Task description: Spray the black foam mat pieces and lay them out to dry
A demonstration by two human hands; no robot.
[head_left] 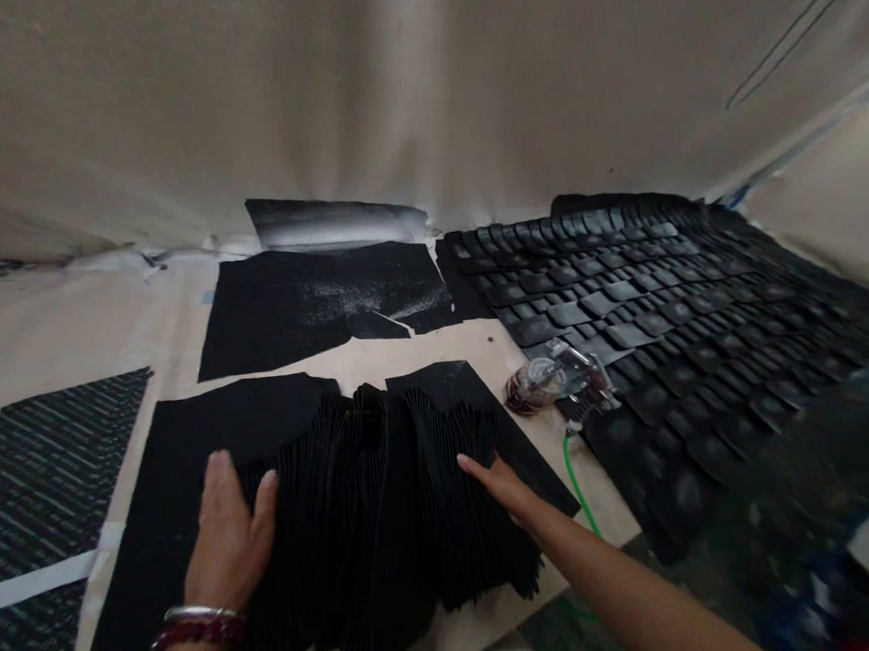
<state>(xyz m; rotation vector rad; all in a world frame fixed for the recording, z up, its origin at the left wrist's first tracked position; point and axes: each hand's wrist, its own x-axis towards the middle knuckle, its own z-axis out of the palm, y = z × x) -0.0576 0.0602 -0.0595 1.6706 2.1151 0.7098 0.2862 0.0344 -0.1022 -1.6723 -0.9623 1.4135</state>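
In front of me lies a thick bundle of black fabric pieces [379, 530], with many thin layers fanned into ridged folds. My left hand [230, 537] rests on its left side, fingers stretched out flat and thumb apart. A silver bangle [201, 613] and a dark red bracelet [197, 635] circle that wrist. At the right edge of the bundle, my right hand [501, 483] has its thumb over the layers. Its other fingers are mostly hidden behind the edge, closed around the layers. Flat black fabric [164, 467] lies under the bundle.
Flat black pieces with pale dust [282, 302] lie behind. Overlapping rows of black pieces [652, 318] cover the right. A clear cup-like sprayer [540, 382] with a green hose [578, 485] stands between. Dark patterned bundles [47, 476] with a white strap lie left; a pale curtain [273, 97] hangs behind.
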